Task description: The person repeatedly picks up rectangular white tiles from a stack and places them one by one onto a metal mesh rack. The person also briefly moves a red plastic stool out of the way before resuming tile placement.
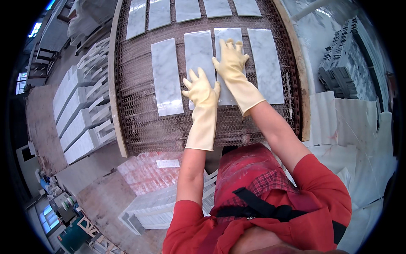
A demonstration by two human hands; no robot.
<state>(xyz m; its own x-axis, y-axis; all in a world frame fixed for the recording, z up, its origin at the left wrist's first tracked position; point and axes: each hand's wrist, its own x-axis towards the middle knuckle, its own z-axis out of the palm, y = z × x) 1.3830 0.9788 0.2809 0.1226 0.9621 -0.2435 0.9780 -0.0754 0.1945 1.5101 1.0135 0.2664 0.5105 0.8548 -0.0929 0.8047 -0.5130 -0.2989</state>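
My left hand (201, 91), in a cream rubber glove, lies with spread fingers over the near half of a grey-veined white marble tile (198, 48). Farther forward, my right hand (231, 61), gloved alike, has its fingers spread on the far part of the neighbouring marble tile (227, 94). Glove and forearm cover part of each tile. On the left of this near row is another marble tile (168, 78), and on the right a further one (266, 65). All lie flat on a wire mesh conveyor belt (148, 133), with narrow gaps between them.
Several more tiles (187, 10) form a far row. Wooden rails (116, 84) edge the belt. Stacked pale slabs (78, 110) stand at left, a tile stack (154, 207) at lower left, and grey stacked strips (347, 63) at right, near white sheeting (355, 122).
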